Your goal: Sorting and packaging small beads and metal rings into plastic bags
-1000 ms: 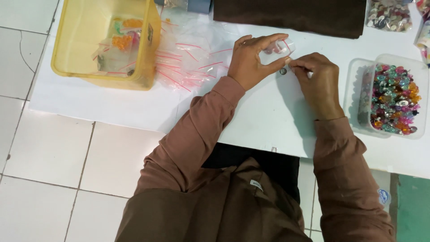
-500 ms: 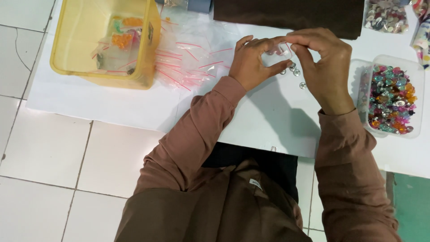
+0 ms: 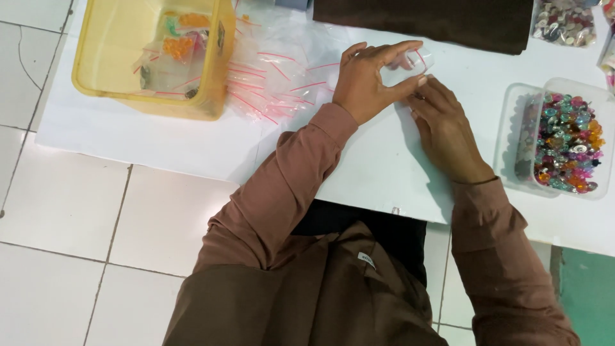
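Far left on the white table [image 3: 160,144]: yellow plastic tub [image 3: 211,90] with a few filled little bags inside, orange and green bits showing. Just right of it, loose pile of empty clear zip bags [image 3: 269,80] with red seal strips, overlapping, touching the tub's side. Centre: left hand [image 3: 368,80], grip closed on a small clear zip bag [image 3: 410,64], thumb below, fingers on top; bag is see-through, red strip at the upper edge, held just above the table, contents too small to tell. Right hand [image 3: 448,131] just beside and below, fingertips up against the bag's lower edge; fingers bent, can't tell if it pinches anything. Right: clear tray [image 3: 512,138] full of mixed coloured gems. Top edge: dark brown cloth [image 3: 442,22].
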